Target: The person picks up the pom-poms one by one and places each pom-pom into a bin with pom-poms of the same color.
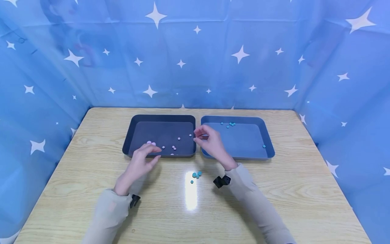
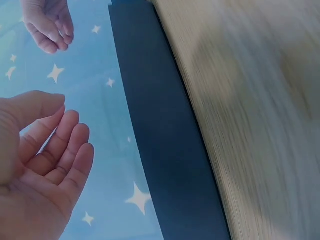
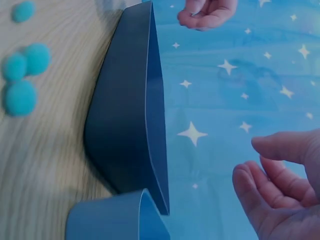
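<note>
My left hand [image 1: 142,160] hovers over the front edge of the dark navy tray [image 1: 158,118], thumb and fingers apart with nothing between them. Pink pom-poms [image 1: 174,148] of different sizes lie scattered in that tray, two larger ones [image 1: 149,142] just beyond the left fingers. My right hand [image 1: 210,140] is above the neighbouring walls of the two trays, its loosely bent fingers pointing left towards a small pink pom-pom [image 1: 190,135]. In the right wrist view, the right thumb and fingertips [image 3: 244,175] show a gap with nothing in it.
A blue tray [image 1: 248,145] stands to the right, with several small teal pom-poms [image 1: 232,124] at its back and one [image 1: 264,146] by its right wall. More teal pom-poms [image 1: 194,175] lie on the wooden table [image 1: 289,189] in front. A star-patterned blue curtain [image 1: 213,74] surrounds the table.
</note>
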`<state>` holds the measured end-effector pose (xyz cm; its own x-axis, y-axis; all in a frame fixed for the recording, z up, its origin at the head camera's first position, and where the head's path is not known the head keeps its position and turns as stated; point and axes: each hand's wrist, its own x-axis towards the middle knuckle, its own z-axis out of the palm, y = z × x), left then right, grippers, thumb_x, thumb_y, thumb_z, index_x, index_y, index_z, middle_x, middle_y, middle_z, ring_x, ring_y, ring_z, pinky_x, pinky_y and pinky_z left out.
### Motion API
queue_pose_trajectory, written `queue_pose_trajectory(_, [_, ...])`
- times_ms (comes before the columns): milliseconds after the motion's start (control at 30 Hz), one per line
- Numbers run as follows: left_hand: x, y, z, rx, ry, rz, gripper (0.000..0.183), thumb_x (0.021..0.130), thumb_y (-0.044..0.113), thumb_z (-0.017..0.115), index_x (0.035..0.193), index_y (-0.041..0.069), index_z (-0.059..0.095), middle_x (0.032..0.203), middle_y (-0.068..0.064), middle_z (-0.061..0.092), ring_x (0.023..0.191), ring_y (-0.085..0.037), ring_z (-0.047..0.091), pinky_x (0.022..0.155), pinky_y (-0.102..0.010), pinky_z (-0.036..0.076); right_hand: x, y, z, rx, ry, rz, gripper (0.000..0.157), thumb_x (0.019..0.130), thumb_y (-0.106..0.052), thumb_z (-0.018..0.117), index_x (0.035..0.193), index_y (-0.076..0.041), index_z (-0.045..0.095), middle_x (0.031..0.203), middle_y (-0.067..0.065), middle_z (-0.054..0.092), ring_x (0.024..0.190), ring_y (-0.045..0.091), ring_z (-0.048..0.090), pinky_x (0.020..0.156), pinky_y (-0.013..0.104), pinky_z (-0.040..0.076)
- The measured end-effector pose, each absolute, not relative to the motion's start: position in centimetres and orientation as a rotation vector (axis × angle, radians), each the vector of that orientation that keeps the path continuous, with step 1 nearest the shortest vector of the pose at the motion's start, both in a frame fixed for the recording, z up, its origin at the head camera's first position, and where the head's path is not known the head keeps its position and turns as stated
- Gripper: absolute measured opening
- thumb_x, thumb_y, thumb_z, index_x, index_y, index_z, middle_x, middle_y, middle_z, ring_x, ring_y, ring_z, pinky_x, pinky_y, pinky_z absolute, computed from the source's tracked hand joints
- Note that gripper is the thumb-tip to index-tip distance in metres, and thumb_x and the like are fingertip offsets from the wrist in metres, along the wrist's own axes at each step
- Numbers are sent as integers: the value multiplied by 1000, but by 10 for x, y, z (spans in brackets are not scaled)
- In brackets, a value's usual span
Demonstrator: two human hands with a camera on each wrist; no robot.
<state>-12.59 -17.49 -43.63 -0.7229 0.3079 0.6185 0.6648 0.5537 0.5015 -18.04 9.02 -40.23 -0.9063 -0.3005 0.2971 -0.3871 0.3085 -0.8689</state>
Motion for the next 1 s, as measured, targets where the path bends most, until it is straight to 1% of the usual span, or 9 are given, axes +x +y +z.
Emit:
queue_pose_trajectory(133, [-124, -165, -436, -814, -2281, -1080, 26, 65, -12, 75, 87, -1, 66, 87, -10, 67, 88, -26, 63, 91, -34, 47, -175, 100, -404, 653, -2489, 1670, 17, 82, 5, 65, 99, 2, 61, 97, 19, 63, 87, 28, 62, 79, 40, 53])
queue_pose_trajectory(200, [-123, -160, -435, -821, -2270, -1115, 26, 66, -10, 75, 88, 0, 67, 88, -10, 67, 87, -24, 63, 86, -27, 48, -173, 105, -405, 646, -2496, 1667, 18, 81, 6, 66, 98, 3, 60, 96, 19, 63, 87, 29, 62, 78, 41, 53])
queue_pose_trajectory(267, [-121, -155, -434, -825, -2265, -1163, 26, 67, -9, 74, 90, 0, 67, 89, -10, 66, 87, -24, 63, 82, -23, 48, -170, 109, -406, 641, -2510, 1650, 19, 81, 6, 66, 98, 3, 60, 95, 18, 63, 87, 31, 62, 79, 42, 53])
queue_pose_trajectory(433, [-116, -143, -432, -782, -2295, -1308, 30, 68, -11, 74, 94, 0, 66, 93, -11, 66, 87, -24, 62, 77, -29, 52, -163, 120, -408, 634, -2544, 1606, 20, 80, 6, 67, 98, 3, 60, 95, 18, 63, 89, 33, 61, 80, 42, 53])
queue_pose_trajectory(533, [-112, -135, -430, -766, -2308, -1394, 32, 67, -14, 74, 96, -2, 65, 95, -13, 66, 85, -28, 62, 75, -37, 53, -160, 128, -409, 632, -2559, 1586, 20, 80, 5, 68, 98, 4, 60, 96, 21, 63, 90, 32, 61, 80, 41, 53])
queue_pose_trajectory(633, [-106, -126, -421, -775, -2313, -1482, 32, 67, -17, 72, 96, -6, 63, 95, -18, 65, 84, -33, 61, 74, -43, 53, -158, 136, -412, 625, -2572, 1576, 19, 81, 3, 68, 98, 3, 60, 97, 22, 63, 90, 30, 61, 81, 43, 53])
queue_pose_trajectory(800, [-97, -113, -412, -776, -2350, -1640, 29, 71, -18, 68, 98, -10, 61, 95, -20, 64, 88, -36, 60, 78, -45, 52, -155, 151, -417, 619, -2570, 1589, 19, 82, 2, 68, 99, 3, 60, 97, 23, 62, 91, 32, 60, 82, 47, 52])
queue_pose_trajectory(900, [-97, -108, -420, -755, -2372, -1756, 28, 73, -16, 68, 99, -9, 61, 98, -18, 64, 90, -30, 61, 80, -43, 52, -152, 159, -418, 603, -2576, 1586, 20, 82, 2, 68, 100, 3, 60, 97, 23, 61, 91, 35, 60, 82, 46, 52])
queue_pose_trajectory(1000, [-98, -105, -427, -749, -2373, -1861, 27, 75, -14, 68, 101, -8, 61, 99, -16, 64, 90, -20, 61, 82, -41, 52, -149, 166, -417, 575, -2597, 1566, 20, 82, 3, 68, 100, 4, 59, 97, 24, 61, 91, 35, 60, 83, 46, 51])
